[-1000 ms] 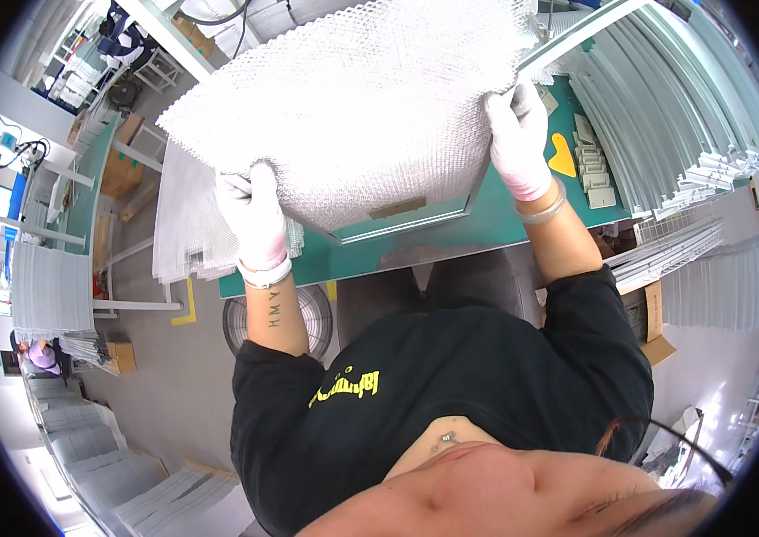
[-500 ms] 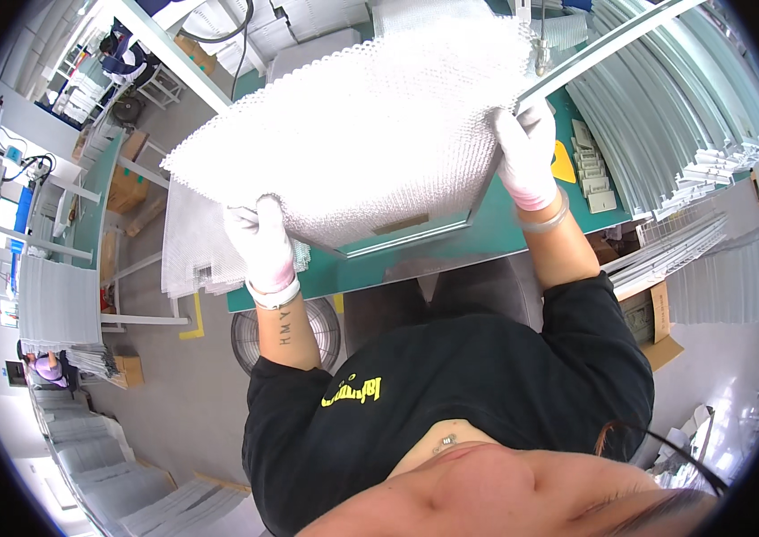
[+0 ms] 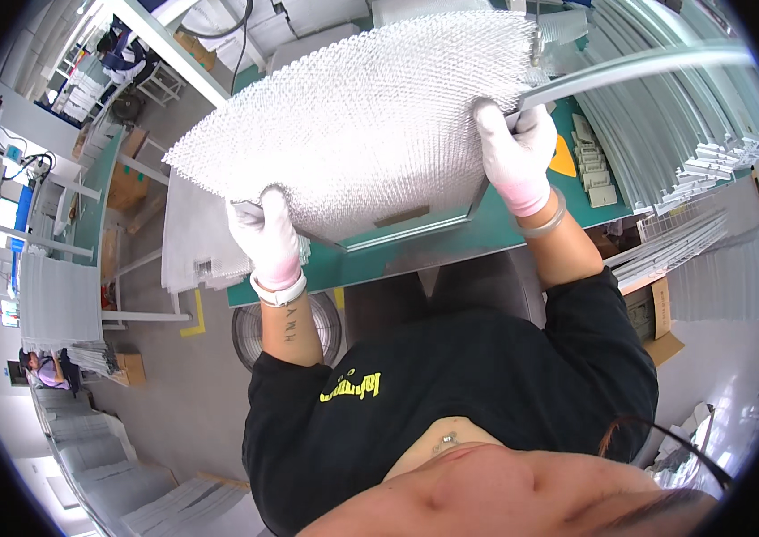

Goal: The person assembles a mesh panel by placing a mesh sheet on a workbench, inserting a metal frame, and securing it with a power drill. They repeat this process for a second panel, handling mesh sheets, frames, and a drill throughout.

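A silvery metal mesh sheet (image 3: 352,125), bowed and with jagged edges, is held up between my two hands over the green table. My left hand (image 3: 265,234), in a white glove, pinches its near left corner. At the right edge my gloved right hand (image 3: 518,157) has its thumb over the mesh, fingers behind. From that hand a long pale strip (image 3: 639,70) runs out to the right; its near end sits by the thumb and fingers. Partly hidden under the mesh is a rectangular silver frame (image 3: 411,234) with a brownish patch.
Flat mesh sheets (image 3: 191,237) overhang the green table's (image 3: 379,268) left end. Right of my hand lie a yellow piece (image 3: 563,158) and a row of small pale blocks (image 3: 592,166). Long white strips (image 3: 666,134) are stacked beyond. A round fan (image 3: 258,336) stands below.
The pale strip at my right hand has swung lower and now bends outward. My right thumb has shifted left onto the mesh; the left hand has turned slightly. The mesh has tilted.
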`<state>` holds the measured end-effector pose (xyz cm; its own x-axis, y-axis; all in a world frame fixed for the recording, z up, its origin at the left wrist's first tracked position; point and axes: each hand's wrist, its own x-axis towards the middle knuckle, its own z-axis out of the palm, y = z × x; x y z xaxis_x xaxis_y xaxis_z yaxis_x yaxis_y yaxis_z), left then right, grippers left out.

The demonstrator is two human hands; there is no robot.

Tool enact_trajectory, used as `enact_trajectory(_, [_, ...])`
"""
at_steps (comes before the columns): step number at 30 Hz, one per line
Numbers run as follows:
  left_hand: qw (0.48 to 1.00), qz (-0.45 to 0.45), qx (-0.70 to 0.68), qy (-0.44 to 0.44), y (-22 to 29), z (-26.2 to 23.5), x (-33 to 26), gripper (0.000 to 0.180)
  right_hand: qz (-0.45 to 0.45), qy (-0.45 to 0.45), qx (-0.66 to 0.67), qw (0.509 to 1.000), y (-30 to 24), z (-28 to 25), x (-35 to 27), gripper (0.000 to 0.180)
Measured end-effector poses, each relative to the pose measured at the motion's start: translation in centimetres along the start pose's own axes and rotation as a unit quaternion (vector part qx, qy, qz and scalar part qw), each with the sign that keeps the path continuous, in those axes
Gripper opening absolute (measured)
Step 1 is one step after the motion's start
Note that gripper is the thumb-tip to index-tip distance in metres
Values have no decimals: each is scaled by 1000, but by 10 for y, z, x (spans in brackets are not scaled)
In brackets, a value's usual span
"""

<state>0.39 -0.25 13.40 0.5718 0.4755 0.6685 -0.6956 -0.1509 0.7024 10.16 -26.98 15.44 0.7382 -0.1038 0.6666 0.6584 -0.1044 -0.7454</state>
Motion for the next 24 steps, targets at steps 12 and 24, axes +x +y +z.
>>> enact_trajectory(12, [998,-40,-34,-37,-5,-6,-12,25,52,-74,200,976,25,-13,-12,30])
enact_trajectory(24, [969,-201,82,-120,-25,-39,-31,38,180,-195,188,946,59,-21,-31,38])
